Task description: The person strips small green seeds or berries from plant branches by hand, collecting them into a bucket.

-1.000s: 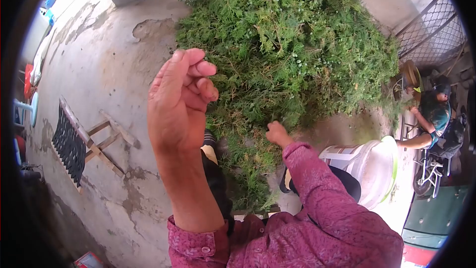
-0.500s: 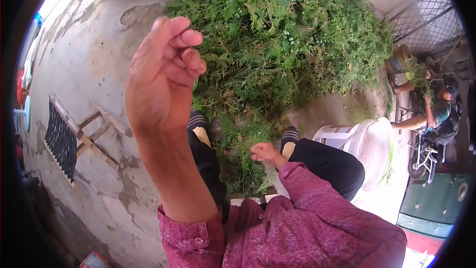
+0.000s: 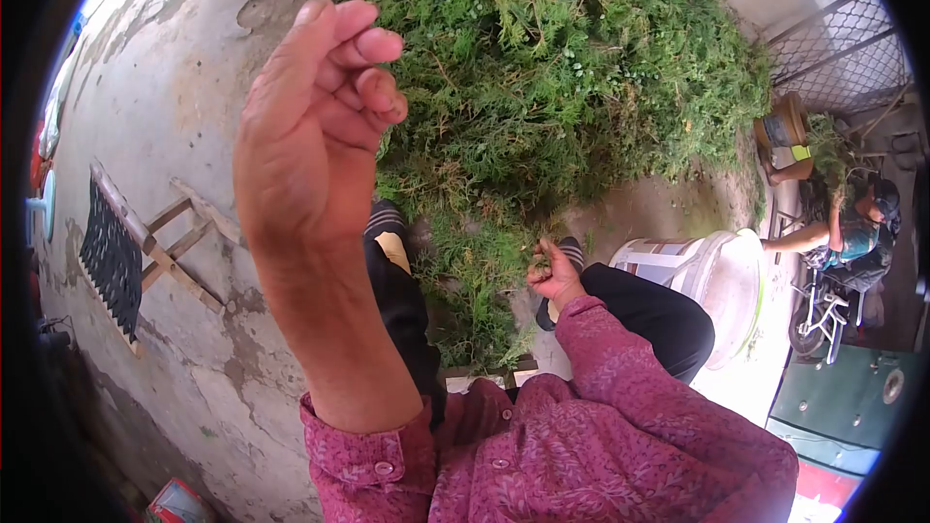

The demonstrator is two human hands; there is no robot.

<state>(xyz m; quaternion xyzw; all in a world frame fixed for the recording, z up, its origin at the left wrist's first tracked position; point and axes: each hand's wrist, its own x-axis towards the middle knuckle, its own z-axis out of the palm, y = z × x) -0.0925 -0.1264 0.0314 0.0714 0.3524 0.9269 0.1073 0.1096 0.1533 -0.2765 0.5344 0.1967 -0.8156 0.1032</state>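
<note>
My left hand (image 3: 315, 126) is raised close to the camera, left of the cut greenery. Its fingers are loosely curled and slightly apart, and its palm shows nothing held. My right hand (image 3: 557, 276) is lower, above my right shoe, with its fingers closed on a small green sprig (image 3: 539, 260). Between my feet lie loose evergreen clippings (image 3: 475, 295). They run up to a large heap of feathery evergreen branches (image 3: 572, 68).
A white plastic bucket (image 3: 722, 281) stands beside my right knee. A folding stool with black webbing (image 3: 111, 252) rests on the concrete floor (image 3: 194, 126) at left. Another person (image 3: 857, 228) sits at right holding greenery, near a wire mesh fence (image 3: 838, 48) and a green box (image 3: 843, 397).
My right hand has moved up and right, its fingers now turned upward with a sprig showing in them. My left hand is slightly higher, still curled.
</note>
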